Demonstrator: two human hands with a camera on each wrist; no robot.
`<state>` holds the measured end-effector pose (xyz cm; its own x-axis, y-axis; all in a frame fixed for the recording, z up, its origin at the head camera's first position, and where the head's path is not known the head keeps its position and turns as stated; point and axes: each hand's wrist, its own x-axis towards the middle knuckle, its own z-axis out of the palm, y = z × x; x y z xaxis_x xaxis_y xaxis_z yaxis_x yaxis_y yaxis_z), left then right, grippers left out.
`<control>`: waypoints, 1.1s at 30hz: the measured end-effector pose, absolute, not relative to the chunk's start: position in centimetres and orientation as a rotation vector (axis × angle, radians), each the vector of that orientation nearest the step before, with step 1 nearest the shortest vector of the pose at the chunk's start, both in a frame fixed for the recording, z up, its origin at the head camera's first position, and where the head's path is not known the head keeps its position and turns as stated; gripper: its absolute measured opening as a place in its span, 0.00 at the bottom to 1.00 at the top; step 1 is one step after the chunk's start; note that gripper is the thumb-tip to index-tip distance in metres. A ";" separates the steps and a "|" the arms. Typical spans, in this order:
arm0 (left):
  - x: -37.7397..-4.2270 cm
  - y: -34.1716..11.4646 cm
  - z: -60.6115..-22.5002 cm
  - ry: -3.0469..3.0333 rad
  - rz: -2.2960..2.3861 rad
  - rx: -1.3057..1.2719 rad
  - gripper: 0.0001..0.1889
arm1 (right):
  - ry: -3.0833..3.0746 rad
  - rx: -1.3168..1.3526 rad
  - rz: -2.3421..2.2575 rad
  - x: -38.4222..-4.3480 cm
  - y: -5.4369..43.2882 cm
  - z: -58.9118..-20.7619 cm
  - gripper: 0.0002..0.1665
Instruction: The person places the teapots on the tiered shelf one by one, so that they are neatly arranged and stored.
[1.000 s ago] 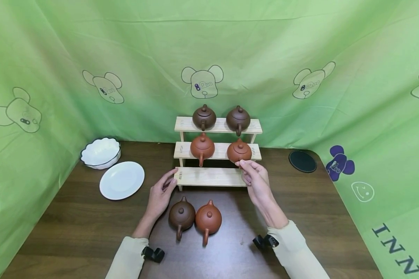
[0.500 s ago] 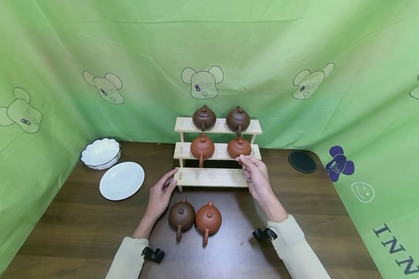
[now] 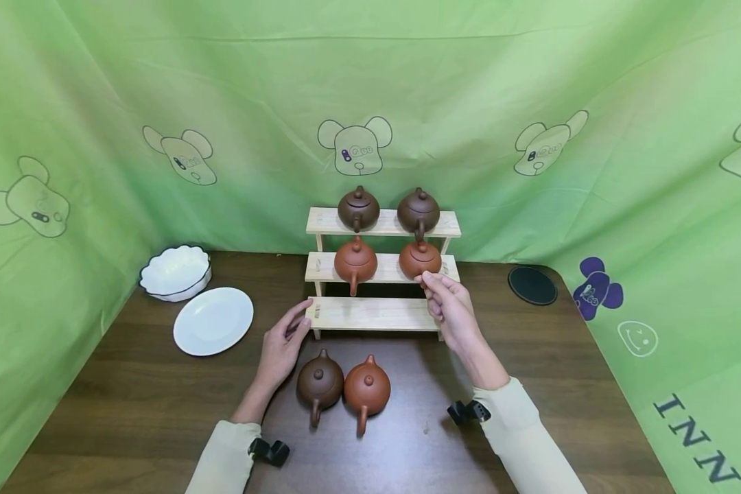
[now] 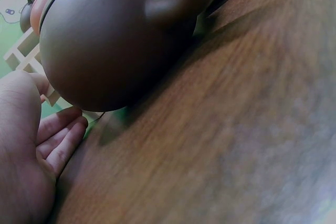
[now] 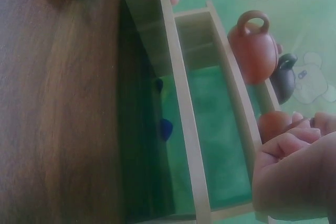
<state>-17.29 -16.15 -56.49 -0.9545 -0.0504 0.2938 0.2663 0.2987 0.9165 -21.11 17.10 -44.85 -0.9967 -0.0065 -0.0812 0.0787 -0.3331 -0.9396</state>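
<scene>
A three-tier wooden stand (image 3: pixel 370 313) holds two dark brown teapots (image 3: pixel 359 209) on its top shelf and two reddish-brown teapots on the middle one. My right hand (image 3: pixel 453 312) pinches the handle of the right reddish-brown teapot (image 3: pixel 420 258); its fingers partly hide the handle. In the right wrist view, that teapot (image 5: pixel 273 124) shows behind the curled fingers. My left hand (image 3: pixel 280 350) touches the left end of the lowest shelf, thumb and fingers spread. In the left wrist view, its fingers (image 4: pixel 65 142) extend fairly straight beyond a dark brown teapot (image 4: pixel 115 45).
A dark brown teapot (image 3: pixel 320 384) and a reddish-brown teapot (image 3: pixel 367 389) stand side by side before the stand. At the left are a scalloped white bowl (image 3: pixel 175 271) and a white plate (image 3: pixel 213 321). A black oval coaster (image 3: pixel 533 285) lies at the right. Green cloth (image 3: pixel 253 82) hangs behind.
The right reddish-brown teapot has shifted slightly back on the middle shelf and stands more level, with my right hand following it. My left hand keeps its place at the shelf end.
</scene>
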 end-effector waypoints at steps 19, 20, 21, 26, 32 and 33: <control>-16.8 -16.0 -55.5 -2.285 -1.685 -0.237 0.20 | 1.796 0.131 -2.525 -20.8 17.6 -44.9 0.14; -16.9 -16.0 -55.7 -2.274 -1.678 -0.250 0.20 | 1.793 0.138 -2.527 -20.7 17.6 -44.9 0.13; -16.9 -16.1 -55.8 -2.268 -1.677 -0.253 0.20 | 1.788 0.147 -2.534 -20.6 17.6 -44.9 0.13; -17.0 -16.1 -56.1 -2.241 -1.689 -0.269 0.20 | 1.770 0.178 -2.574 -20.3 17.6 -44.9 0.04; -17.3 -16.2 -56.6 -2.259 -1.692 -0.246 0.20 | 1.793 0.190 -2.586 -19.7 17.9 -44.9 0.10; -17.3 -16.2 -56.5 -2.263 -1.689 -0.242 0.20 | 1.797 0.195 -2.583 -19.6 17.9 -45.0 0.10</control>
